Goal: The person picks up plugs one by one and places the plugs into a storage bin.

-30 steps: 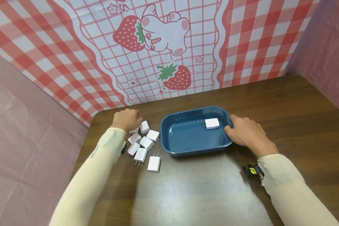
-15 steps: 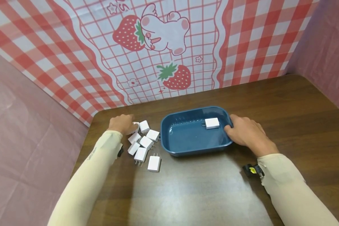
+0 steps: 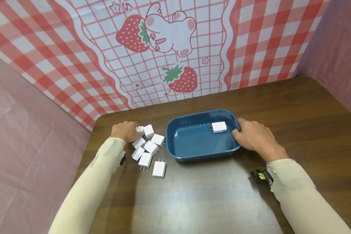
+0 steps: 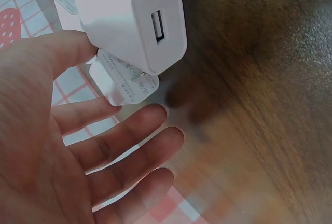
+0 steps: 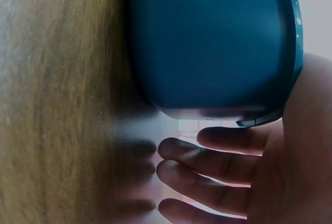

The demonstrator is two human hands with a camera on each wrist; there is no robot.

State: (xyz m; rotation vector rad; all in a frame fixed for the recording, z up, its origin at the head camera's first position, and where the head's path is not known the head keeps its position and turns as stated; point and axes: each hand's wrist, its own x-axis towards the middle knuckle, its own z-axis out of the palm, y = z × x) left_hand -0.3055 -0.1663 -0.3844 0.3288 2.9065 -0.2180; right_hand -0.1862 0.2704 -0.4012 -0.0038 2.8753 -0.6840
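Observation:
At the left of the head view my left hand (image 3: 124,131) is at the far end of a cluster of white plug chargers (image 3: 151,148). Its thumb and index finger pinch a small charger with printed text (image 4: 127,81), while the other fingers extend loosely below. Another charger with a USB port (image 4: 155,32) stands close in front in the left wrist view. My right hand (image 3: 253,135) grips the right end of a blue tray (image 3: 203,159), thumb over the rim and fingers outside. One white charger (image 3: 219,127) lies inside the tray, prongs pointing left.
A single charger (image 3: 159,169) lies nearer the front, slightly apart from the cluster. The wooden table (image 3: 199,201) meets a red-and-white checked cloth (image 3: 260,48) at the back. Pink cloth (image 3: 32,130) hangs at the left side and also at the right.
My left hand has drawn left and slightly nearer, uncovering part of the charger at its fingertips. The right hand and the tray stay in place.

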